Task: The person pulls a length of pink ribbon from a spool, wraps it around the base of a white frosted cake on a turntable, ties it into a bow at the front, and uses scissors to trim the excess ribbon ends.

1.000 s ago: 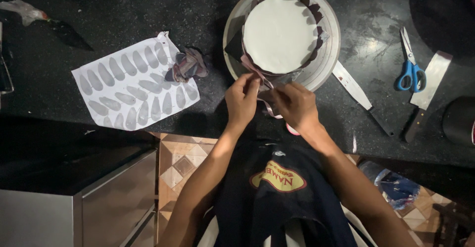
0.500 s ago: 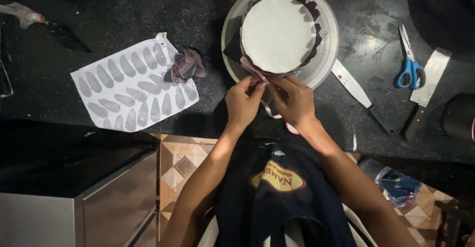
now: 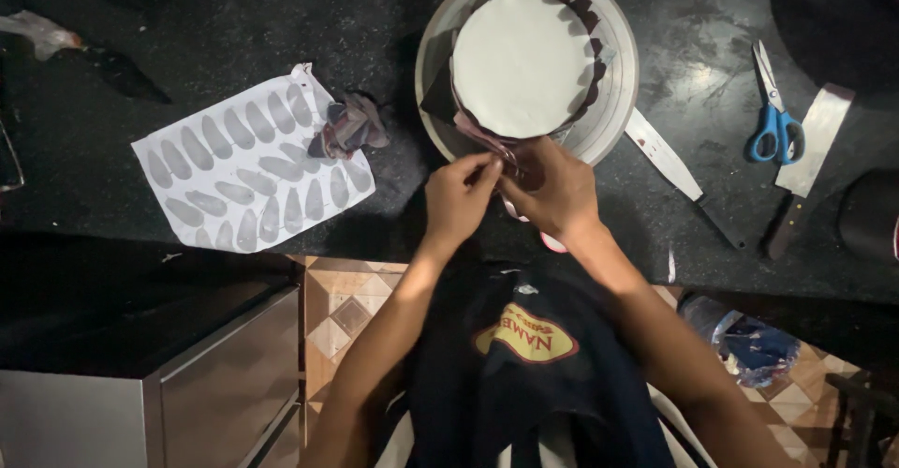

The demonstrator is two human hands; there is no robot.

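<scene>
- Dark stone counter [image 3: 234, 18] fills the upper view, with a patterned tile floor below its edge.
- Taking the round white cake [image 3: 524, 60] as landmark: it sits on a pale turntable [image 3: 618, 103] at the counter's top centre, ringed by dark petal-shaped pieces.
- Left of the cake lies a white sheet [image 3: 248, 173] printed with grey petal outlines, a crumpled dark scrap [image 3: 348, 126] on its near corner.
- Right of the cake rest a long knife [image 3: 679, 173], blue-handled scissors [image 3: 773, 121] and a flat scraper [image 3: 807, 163].
- Just below the cake's front edge, the left hand [image 3: 459, 196] and right hand [image 3: 552, 192] meet, fingertips pinched together on a thin pinkish ribbon [image 3: 510, 208] that curls down beneath them.
- Both grips look closed on the ribbon, though its exact path is hard to see.
- Judged from this, keeping the ribbon taut, level and flat against the cake's side, with light pressure, would avoid denting the white surface or knocking the petals.
</scene>
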